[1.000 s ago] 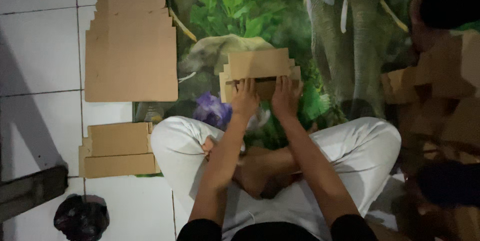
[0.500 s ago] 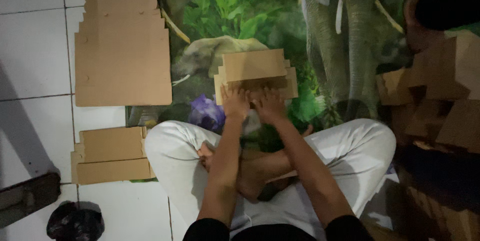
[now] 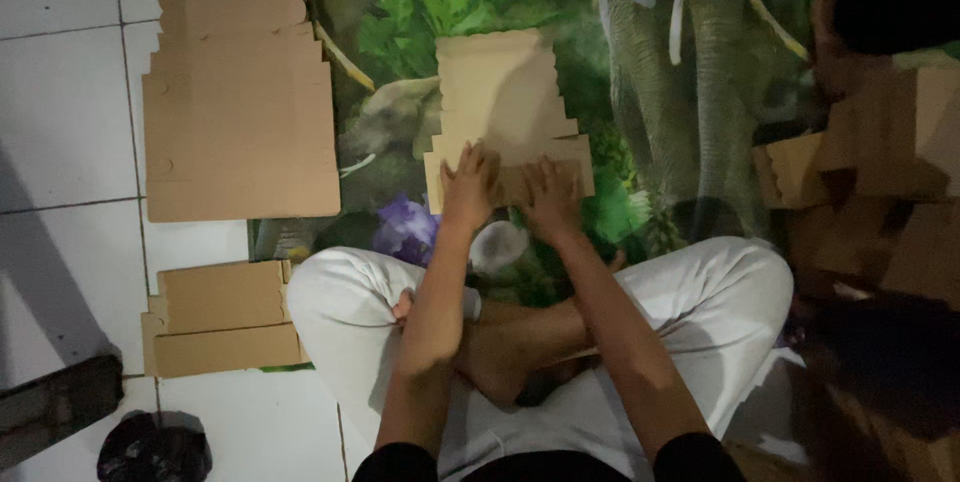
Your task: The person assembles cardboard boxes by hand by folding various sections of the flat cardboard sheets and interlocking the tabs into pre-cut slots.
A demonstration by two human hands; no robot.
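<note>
Both hands (image 3: pixel 510 192) flat, cardboard (image 3: pixel 505 107) now unfolded

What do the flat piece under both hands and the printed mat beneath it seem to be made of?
The flat piece looks like plain brown cardboard: matte, unprinted, with die-cut scalloped edges, and it matches the larger flat sheets to the side. The mat with its elephant and foliage picture seems a thin printed sheet, perhaps vinyl or fabric; the dim light leaves that open.

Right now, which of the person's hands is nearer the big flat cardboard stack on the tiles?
Left. The left hand lies on the cardboard piece beside the big flat cardboard stack; the right hand is farther away.
</note>
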